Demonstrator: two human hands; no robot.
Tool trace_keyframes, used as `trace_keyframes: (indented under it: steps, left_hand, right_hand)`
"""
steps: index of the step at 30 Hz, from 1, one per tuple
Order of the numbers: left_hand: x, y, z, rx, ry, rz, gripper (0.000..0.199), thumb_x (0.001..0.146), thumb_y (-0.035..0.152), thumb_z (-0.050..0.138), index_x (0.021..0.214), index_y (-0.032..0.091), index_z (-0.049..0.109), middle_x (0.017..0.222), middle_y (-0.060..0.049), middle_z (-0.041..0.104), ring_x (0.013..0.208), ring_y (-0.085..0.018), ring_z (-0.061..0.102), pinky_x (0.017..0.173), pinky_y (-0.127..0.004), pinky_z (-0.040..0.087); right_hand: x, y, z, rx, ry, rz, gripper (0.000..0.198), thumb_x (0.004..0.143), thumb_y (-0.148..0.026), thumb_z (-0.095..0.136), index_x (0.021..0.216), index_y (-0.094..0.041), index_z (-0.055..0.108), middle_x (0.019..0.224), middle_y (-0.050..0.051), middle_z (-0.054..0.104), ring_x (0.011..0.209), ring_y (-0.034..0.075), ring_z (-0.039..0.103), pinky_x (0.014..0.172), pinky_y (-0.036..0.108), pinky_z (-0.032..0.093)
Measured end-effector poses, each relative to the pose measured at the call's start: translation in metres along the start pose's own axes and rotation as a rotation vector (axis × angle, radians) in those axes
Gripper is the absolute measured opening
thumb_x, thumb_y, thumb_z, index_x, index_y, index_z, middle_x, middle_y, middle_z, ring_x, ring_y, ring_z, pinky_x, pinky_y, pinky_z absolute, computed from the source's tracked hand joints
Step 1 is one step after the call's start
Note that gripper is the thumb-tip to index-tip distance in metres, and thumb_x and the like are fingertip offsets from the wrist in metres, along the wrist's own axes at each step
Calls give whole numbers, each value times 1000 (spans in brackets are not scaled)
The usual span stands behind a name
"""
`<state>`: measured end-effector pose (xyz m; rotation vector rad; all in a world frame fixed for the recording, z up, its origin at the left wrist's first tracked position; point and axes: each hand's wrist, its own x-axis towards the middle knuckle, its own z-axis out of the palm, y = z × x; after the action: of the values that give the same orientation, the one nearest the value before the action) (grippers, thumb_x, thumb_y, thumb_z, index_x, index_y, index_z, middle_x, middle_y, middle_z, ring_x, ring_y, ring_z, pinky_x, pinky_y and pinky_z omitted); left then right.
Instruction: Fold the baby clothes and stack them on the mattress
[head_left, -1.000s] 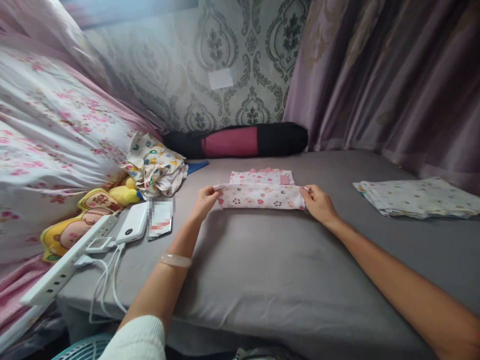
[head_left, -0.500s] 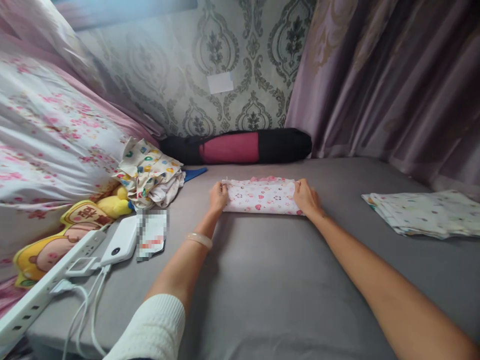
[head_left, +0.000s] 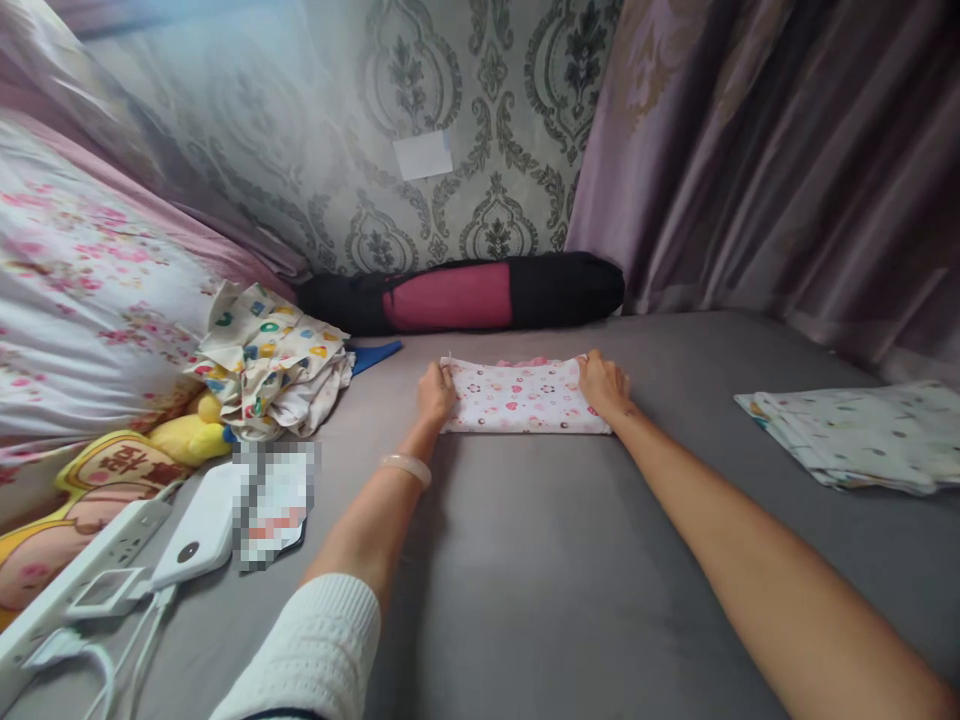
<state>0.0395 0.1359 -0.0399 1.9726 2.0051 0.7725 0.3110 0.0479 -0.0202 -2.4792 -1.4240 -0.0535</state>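
A white cloth (head_left: 521, 400) with pink hearts and small printed figures lies folded into a wide, short rectangle on the grey sheet. My left hand (head_left: 436, 393) grips its left end, fingers closed on the upper corner. At the opposite end, my right hand (head_left: 604, 387) pinches the upper right corner. A bit of pink ruffled fabric (head_left: 525, 362) shows along the far edge. Both sets of fingertips are partly hidden by the cloth and the hands themselves.
Behind the cloth lies a long black and maroon bag (head_left: 450, 295). A crumpled patterned cloth (head_left: 274, 360), plush toys (head_left: 180, 440), a white power bank (head_left: 202, 525) and a power strip (head_left: 90, 570) sit left. Another folded cloth (head_left: 862, 430) rests right.
The view has shifted, so the things at left appear lower and further left. Both hands keep hold of the cloth, whose top side now lies flatter towards me.
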Motion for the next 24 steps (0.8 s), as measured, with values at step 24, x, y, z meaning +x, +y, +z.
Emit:
trace_keyframes:
  steps: [24]
  left_hand:
    - [-25,40,-3,215,82,277,36,94,34,40,120,14,55,129,-15,56,121,-29,49,99,-39,41]
  right_hand:
    - [-8,-31,8,178,127,-129,41,98,-27,30,125,-11,57,127,19,59,119,30,54,96,44,40]
